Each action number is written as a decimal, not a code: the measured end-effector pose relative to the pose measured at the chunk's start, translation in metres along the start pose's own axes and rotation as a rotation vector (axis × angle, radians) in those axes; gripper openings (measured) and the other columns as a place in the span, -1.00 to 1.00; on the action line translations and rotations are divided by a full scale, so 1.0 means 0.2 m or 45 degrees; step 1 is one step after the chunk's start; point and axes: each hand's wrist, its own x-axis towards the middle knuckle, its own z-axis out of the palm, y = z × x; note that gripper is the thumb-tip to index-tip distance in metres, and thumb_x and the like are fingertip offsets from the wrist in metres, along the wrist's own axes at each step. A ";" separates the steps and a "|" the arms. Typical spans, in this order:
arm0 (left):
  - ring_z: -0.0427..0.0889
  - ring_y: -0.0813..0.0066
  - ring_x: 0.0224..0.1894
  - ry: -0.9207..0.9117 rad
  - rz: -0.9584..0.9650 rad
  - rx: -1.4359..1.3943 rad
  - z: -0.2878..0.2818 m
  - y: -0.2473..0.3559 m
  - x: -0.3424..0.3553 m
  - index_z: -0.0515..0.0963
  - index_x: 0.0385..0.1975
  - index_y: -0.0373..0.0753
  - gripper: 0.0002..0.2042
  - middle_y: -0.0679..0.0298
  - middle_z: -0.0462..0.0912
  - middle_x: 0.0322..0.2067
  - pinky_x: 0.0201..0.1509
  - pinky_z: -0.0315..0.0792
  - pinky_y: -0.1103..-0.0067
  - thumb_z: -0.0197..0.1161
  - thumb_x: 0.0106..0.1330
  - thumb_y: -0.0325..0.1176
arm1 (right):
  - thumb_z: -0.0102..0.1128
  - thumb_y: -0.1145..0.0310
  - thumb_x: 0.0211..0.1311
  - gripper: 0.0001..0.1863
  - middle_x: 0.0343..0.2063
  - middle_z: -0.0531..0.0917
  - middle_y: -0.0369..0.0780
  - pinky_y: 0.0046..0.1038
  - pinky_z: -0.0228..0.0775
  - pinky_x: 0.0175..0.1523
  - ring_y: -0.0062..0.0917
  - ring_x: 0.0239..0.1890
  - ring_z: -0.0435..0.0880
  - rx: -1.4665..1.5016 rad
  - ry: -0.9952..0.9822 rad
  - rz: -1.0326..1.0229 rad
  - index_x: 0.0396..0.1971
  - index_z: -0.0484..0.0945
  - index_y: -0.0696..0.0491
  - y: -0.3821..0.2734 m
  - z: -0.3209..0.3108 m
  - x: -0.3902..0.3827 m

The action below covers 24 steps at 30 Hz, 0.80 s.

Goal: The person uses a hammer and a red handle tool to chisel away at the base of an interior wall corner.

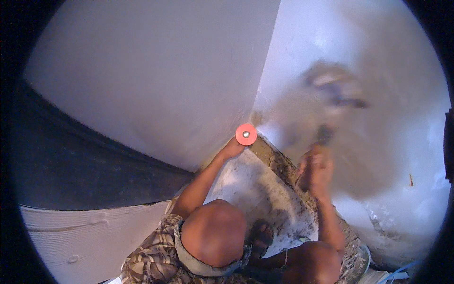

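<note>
My left hand (231, 150) is closed around a chisel, right behind its round red-orange hand guard (241, 130). The chisel's shiny struck end shows in the middle of the guard, and its blade is hidden below. This is at the inner corner where two pale walls meet. To the right, my right hand (320, 173) grips the dark handle of what looks like a hammer (324, 135). The hammer's head (336, 87) is smeared by motion, raised ahead of the hand and apart from the chisel.
Rough brown mortar (274, 158) runs along the foot of the right wall (402, 132). Between my knees lies a dusty pale floor (241, 177). A dark panel (94, 161) stands at the left, above a whitish ridged surface (85, 236). Blue cord (402, 270) lies at the lower right.
</note>
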 end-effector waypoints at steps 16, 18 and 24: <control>0.40 0.34 0.14 0.078 0.157 0.066 0.00 -0.02 -0.02 0.38 0.06 -0.31 -0.64 0.15 0.47 0.05 0.24 0.24 0.48 0.11 0.25 -0.42 | 0.02 0.00 0.29 -0.57 -0.47 0.60 -0.07 -0.23 0.41 -0.24 -0.28 -0.37 0.60 -0.557 -0.223 -0.124 -0.28 0.53 0.13 0.74 0.07 -0.19; 0.41 0.33 0.13 0.070 0.048 0.051 0.00 -0.05 -0.04 0.38 0.04 -0.32 -0.65 0.14 0.47 0.05 0.22 0.25 0.47 0.10 0.25 -0.42 | 0.04 0.07 0.29 -0.65 -0.50 0.56 -0.20 -0.34 0.41 -0.37 -0.42 -0.52 0.56 -0.326 -0.493 0.689 -0.27 0.48 0.10 0.77 0.03 -0.37; 0.47 0.33 0.05 0.244 0.142 0.035 0.03 -0.12 -0.02 0.42 -0.05 -0.33 -0.71 0.14 0.53 -0.05 0.15 0.31 0.45 0.08 0.23 -0.44 | 0.14 0.17 0.26 -0.74 -0.56 0.45 -0.38 -0.60 0.31 -0.47 -0.69 -0.56 0.45 0.196 -0.384 0.936 -0.27 0.38 0.04 0.82 -0.01 -0.81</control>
